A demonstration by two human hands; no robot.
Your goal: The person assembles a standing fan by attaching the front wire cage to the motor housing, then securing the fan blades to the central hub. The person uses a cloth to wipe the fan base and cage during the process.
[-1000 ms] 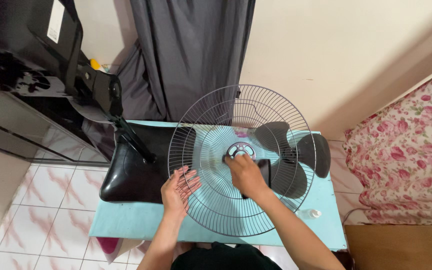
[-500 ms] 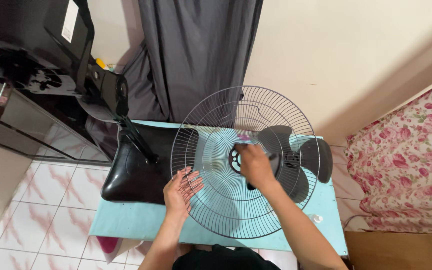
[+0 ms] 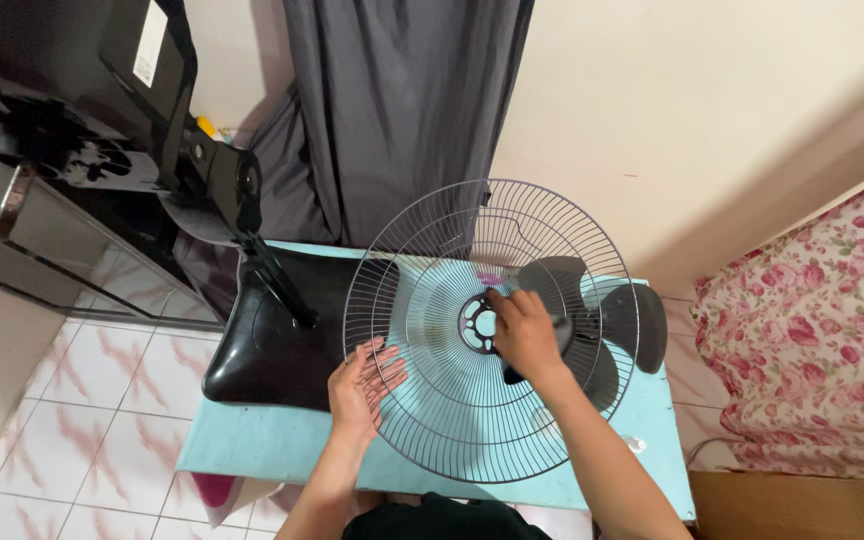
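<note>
Standing tilted on its near rim: the round wire fan guard (image 3: 472, 400), on the light blue table (image 3: 272, 440), its top leaning toward the far wall.
Left hand (image 3: 362, 385): open, fingers spread flat against the guard's left rim, propping it rather than gripping.
Right hand (image 3: 524, 335): fingers curled around a dark cleaning tool (image 3: 552, 345) that is mostly hidden by the hand, pressed to the wires just right of the guard's black centre ring (image 3: 477, 323).
Behind the guard: a black fan blade (image 3: 612, 320) lies on the table to the right, seen through the wires and partly past the rim.
Left of the guard: the black fan base (image 3: 262, 345) with its slanted pole (image 3: 277, 285) rises toward the far left, close to the guard's edge.
Near right corner: a small white bottle (image 3: 636, 443) on the table.
Far side: a grey curtain (image 3: 402, 110) hangs against the cream wall (image 3: 692, 100).
Right edge: floral bedding (image 3: 822, 340).
Left: a dark glass cabinet (image 3: 22, 200) over the tiled floor (image 3: 82, 400).
</note>
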